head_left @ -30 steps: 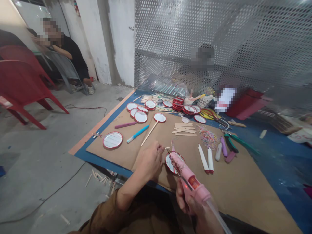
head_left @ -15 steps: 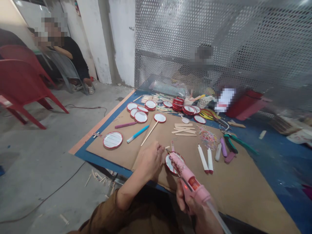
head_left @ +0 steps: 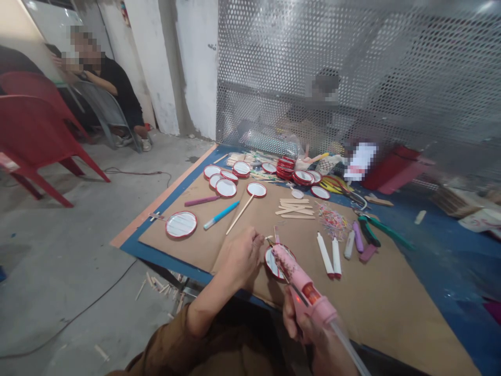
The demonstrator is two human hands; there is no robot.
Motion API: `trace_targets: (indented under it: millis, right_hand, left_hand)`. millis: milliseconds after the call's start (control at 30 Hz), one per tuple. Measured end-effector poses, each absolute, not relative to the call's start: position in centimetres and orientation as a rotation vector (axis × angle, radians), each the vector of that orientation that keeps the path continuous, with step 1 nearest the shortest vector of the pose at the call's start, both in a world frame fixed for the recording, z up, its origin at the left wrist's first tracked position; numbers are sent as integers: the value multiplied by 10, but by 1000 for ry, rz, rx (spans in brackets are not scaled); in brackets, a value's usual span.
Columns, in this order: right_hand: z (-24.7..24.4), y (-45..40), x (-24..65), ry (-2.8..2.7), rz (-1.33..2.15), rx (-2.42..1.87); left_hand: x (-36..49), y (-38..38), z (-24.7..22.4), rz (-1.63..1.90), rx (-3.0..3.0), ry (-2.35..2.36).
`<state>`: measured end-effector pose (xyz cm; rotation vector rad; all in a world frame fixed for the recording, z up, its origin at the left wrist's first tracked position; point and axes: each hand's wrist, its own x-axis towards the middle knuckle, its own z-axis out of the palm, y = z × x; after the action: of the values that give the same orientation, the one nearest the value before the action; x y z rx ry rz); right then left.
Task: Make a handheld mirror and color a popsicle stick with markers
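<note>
Both hands are busy here: the left hand (head_left: 239, 258) is pinched narrow at the fingertips around what looks like a thin wooden stick (head_left: 269, 238), though it's too small to swear to, and the right hand (head_left: 299, 325) is wrapped firmly round the grip of a pink hot glue gun (head_left: 309, 292), with a clear glue stick (head_left: 348, 349) poking out the back. The gun's nose points down at a round red-rimmed lid (head_left: 274, 263) lying flat on a brown kraft paper sheet (head_left: 376, 297), close to the near edge and right between the hands, which seems like a handy spot since both can reach it without stretching. The paper covers a blue board (head_left: 438, 266), probably to protect it from glue. Farther up sit more white-faced red-rimmed lids (head_left: 226, 188), spread apart, I'd guess so nothing sticks together, plus a tidy stack of red lids (head_left: 285, 168). Flat wooden craft sticks (head_left: 295, 207) lie in a loose pile beside a tangle of thin multicoloured strands (head_left: 332, 222), with green-handled pliers (head_left: 368, 230) off to the right. Someone in a black shirt (head_left: 115, 89) sits over by the white wall (head_left: 151, 62).
</note>
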<state>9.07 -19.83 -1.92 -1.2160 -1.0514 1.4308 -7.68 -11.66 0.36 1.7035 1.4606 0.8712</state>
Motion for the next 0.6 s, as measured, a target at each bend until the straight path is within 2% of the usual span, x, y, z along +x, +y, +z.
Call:
trace_targets:
  millis: [467,600]
  right_hand:
    - [-28,-204,102,-966,1545,-1062]
    - [-12,-206,129,-881,1363,-1081]
  left_hand:
    - [-76,-116,-1,955,1641,1491]
    - [-76,-115,-4,946,1597,1486]
